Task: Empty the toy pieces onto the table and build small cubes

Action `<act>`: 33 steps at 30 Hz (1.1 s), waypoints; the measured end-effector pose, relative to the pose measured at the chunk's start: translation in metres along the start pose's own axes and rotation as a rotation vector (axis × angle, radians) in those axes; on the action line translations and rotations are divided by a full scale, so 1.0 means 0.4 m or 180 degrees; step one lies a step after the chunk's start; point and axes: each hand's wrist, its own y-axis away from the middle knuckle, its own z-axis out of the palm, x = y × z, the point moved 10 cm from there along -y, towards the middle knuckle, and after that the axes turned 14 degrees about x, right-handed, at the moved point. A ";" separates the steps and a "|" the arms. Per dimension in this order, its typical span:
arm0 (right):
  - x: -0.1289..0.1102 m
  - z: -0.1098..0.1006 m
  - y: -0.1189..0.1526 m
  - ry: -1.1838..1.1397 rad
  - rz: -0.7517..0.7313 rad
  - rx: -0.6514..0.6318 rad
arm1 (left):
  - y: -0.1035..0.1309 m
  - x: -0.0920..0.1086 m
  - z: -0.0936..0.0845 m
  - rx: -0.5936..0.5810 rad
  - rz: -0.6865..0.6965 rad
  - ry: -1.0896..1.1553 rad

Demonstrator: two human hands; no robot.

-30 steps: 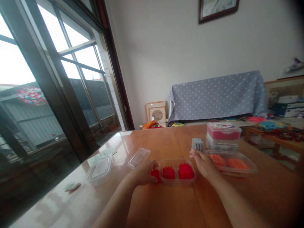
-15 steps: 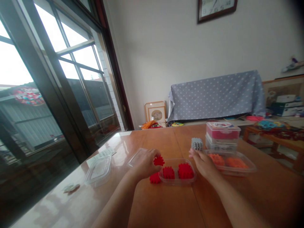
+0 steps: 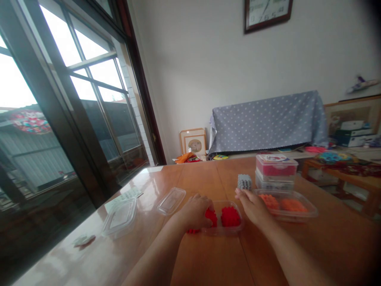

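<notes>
Lowered since half a second ago, the left hand [image 3: 195, 210] now sits over the clear tub's [image 3: 235, 231] left end.
Its curled fingers cover a red block [image 3: 211, 216] inside the tub; whether they grip it cannot be told. Another red block [image 3: 230, 216] lies beside it. Right hand [image 3: 252, 204] rests loosely open against the tub's right rim on the tabletop [image 3: 208, 262].

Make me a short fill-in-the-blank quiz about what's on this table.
1. The left hand reaches into a clear tub holding ___ spiky blocks.
2. The right hand rests beside a small ___ block.
3. The tray beside the right hand holds ___ pieces.
Missing words: red; grey; orange.
</notes>
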 end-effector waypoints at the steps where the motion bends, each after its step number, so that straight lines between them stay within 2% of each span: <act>1: -0.002 -0.001 0.001 -0.0007 -0.0004 -0.0001 | -0.001 0.000 0.001 -0.0021 0.0004 -0.0020; 7: -0.008 -0.003 0.001 0.0015 -0.0033 0.0002 | -0.003 -0.009 0.014 -0.0128 -0.0037 -0.0092; 16: -0.002 -0.002 -0.001 0.0055 -0.0042 0.0010 | -0.008 -0.017 0.024 0.0034 -0.0128 0.0004; 20: -0.003 -0.006 -0.001 0.0047 -0.0047 0.0034 | 0.004 -0.039 -0.014 0.0407 -0.0257 0.0272; 23: -0.005 -0.009 -0.001 0.0078 -0.0005 0.0033 | 0.037 -0.089 -0.053 0.0724 -0.0468 0.0459; 25: -0.007 -0.007 0.000 0.0114 0.0017 -0.0011 | 0.068 -0.127 -0.064 0.0807 -0.0571 0.0517; 29: -0.003 -0.004 0.002 0.0131 0.0057 -0.0052 | 0.134 -0.193 -0.026 0.0484 -0.0854 0.0718; 33: 0.007 0.000 0.003 0.0103 0.0067 -0.0054 | 0.171 -0.196 0.016 0.0192 -0.0936 0.0827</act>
